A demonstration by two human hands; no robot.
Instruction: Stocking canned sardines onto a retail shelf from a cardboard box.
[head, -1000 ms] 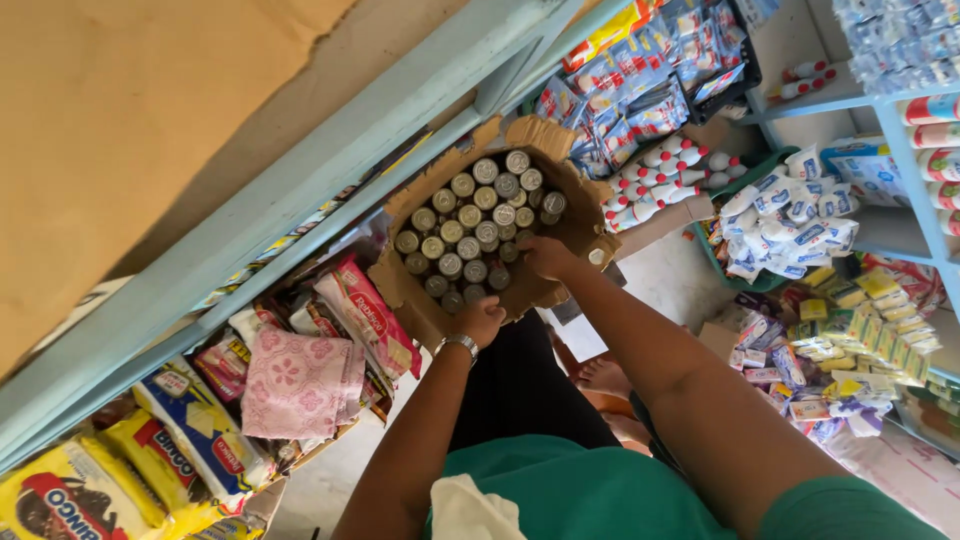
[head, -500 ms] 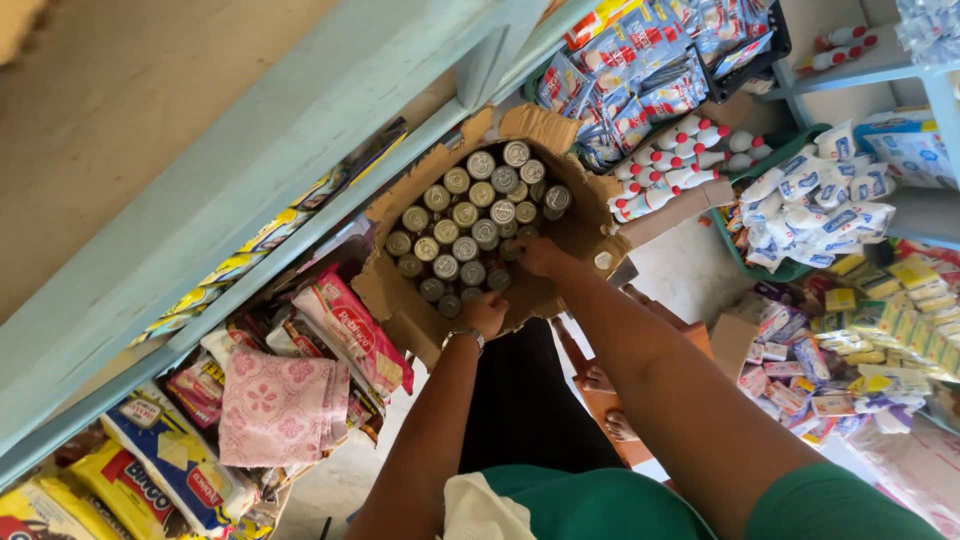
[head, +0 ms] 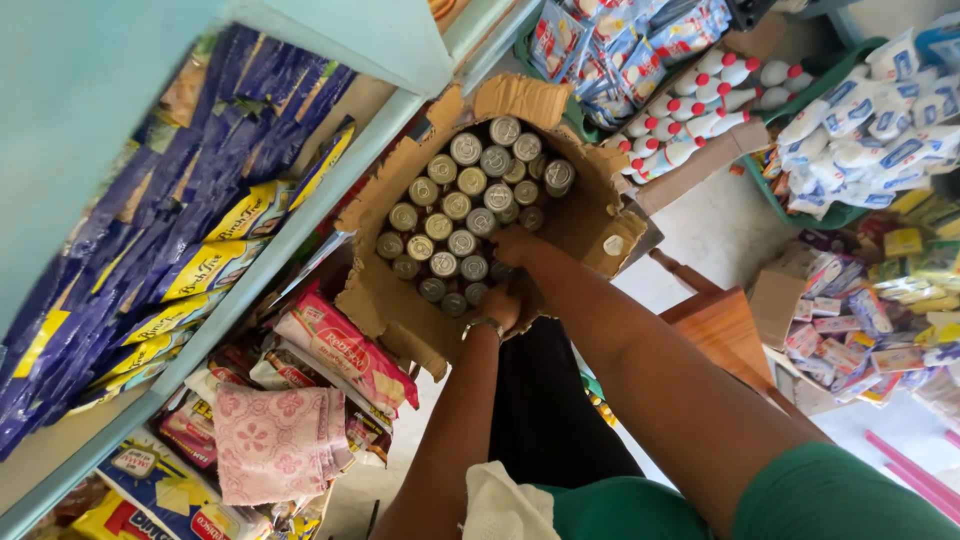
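Observation:
An open cardboard box holds several rows of upright silver-topped cans; its right part is bare. My right hand reaches in from the right, fingers curled on a can at the edge of the rows. At the near rim, my left hand, with a bracelet on the wrist, grips the box beside the closest cans. Both arms come up from the bottom of the head view.
A pale green shelf on the left holds blue and yellow packets, red packets and a pink cloth. White bottles with red caps, sachets in a green basket and a wooden stool lie to the right.
The view has swung closer to the shelf and box. Both hands stay at the box, the right one a little deeper among the cans.

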